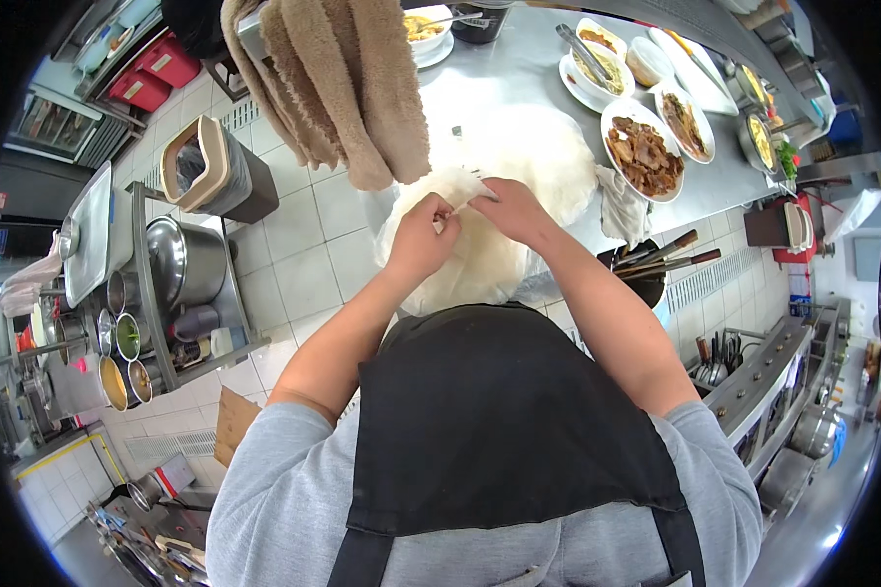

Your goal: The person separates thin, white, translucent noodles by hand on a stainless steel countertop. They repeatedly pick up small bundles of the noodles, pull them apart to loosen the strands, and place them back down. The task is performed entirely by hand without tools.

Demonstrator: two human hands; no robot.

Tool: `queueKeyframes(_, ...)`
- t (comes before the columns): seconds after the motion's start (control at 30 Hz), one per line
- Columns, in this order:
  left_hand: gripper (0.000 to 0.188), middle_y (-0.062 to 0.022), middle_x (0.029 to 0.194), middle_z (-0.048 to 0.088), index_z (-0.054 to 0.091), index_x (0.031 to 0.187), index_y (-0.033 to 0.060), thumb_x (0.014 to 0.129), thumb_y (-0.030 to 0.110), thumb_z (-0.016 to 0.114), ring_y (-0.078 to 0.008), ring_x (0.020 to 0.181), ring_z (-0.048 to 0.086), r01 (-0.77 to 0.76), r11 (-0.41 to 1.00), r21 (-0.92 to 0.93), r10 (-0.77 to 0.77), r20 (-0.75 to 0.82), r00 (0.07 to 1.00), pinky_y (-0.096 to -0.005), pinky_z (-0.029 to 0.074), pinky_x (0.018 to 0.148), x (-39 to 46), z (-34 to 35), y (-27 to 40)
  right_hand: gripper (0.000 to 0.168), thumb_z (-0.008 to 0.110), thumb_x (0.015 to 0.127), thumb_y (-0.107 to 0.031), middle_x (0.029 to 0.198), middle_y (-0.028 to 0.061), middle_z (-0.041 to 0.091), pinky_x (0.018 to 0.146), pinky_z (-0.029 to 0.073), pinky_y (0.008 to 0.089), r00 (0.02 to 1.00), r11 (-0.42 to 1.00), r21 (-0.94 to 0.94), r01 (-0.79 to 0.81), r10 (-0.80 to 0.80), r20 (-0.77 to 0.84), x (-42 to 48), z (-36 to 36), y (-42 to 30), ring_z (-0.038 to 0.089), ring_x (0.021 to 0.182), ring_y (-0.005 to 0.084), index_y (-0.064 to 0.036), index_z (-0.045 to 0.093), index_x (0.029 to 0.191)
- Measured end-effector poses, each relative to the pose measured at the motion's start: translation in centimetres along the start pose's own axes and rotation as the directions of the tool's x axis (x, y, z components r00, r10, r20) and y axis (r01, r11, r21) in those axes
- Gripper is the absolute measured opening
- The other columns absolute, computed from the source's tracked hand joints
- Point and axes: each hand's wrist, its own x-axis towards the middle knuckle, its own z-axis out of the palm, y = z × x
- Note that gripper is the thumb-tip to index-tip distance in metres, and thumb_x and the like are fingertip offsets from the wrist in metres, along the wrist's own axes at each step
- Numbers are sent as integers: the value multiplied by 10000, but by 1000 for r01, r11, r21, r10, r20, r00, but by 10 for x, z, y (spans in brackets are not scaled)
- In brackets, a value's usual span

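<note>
Two pale, whitish masses in clear plastic bags lie before me: a nearer bag point(477, 268) at the edge of the steel counter point(477, 81) and a farther bag point(550, 165) on it. My left hand point(424, 236) pinches the gathered plastic at the top of the nearer bag. Beside it on the right, my right hand point(510, 209) grips the same bag's neck with bent fingers. What exactly the bags hold cannot be told. A crumpled white cloth point(622, 207) hangs at the counter's edge, right of the farther bag.
Brown towels point(345, 88) hang at upper left. An oval plate of cooked meat point(642, 150), another plate point(684, 121) and a bowl with tongs point(598, 70) stand at right. A container of long-handled tools point(642, 271) is below the counter's edge. A lined bin point(220, 172) stands left.
</note>
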Motion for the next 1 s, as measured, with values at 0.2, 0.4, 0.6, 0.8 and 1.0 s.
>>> queueKeyframes(0.2,226,-150,931,690,627,1006,5,910,189,718,-279,851,654,-2,994,108,8,-51,999,-370,526,799,-2,-3,8,416,530,983,-356,947,265,689,837,497,494,999,998,-69,-2,-1,-45,-6,21,1,657,915,434,40,657,978)
queueKeyframes(0.4,272,-175,948,692,639,950,3,885,247,740,-325,863,655,-87,982,168,79,51,996,-411,521,767,13,-15,10,498,468,1040,-412,898,261,686,829,504,520,995,917,-390,83,-97,-16,-15,12,-16,655,908,444,22,645,872)
queueKeyframes(0.6,208,-185,850,666,617,853,-3,875,193,685,-351,779,634,9,989,148,-5,-30,1000,-442,503,703,12,-14,4,551,537,998,-494,843,269,678,806,505,510,997,913,-401,69,-77,-3,-18,3,-10,660,860,437,28,659,870)
queueKeyframes(0.8,204,-127,729,624,600,837,-16,894,170,662,-226,675,591,179,982,-57,-186,-147,971,-378,482,650,3,-7,-12,507,646,937,-441,908,265,706,821,515,457,995,993,-112,-44,34,-88,-23,-7,15,680,881,396,56,698,1020)
queueKeyframes(1.0,238,-81,765,621,619,876,-18,915,201,704,-168,693,566,219,974,-52,-224,-181,957,-331,481,666,-9,-8,-26,528,681,919,-426,993,257,726,850,522,430,981,993,81,-91,103,-165,-30,-5,43,698,946,360,62,703,1119)
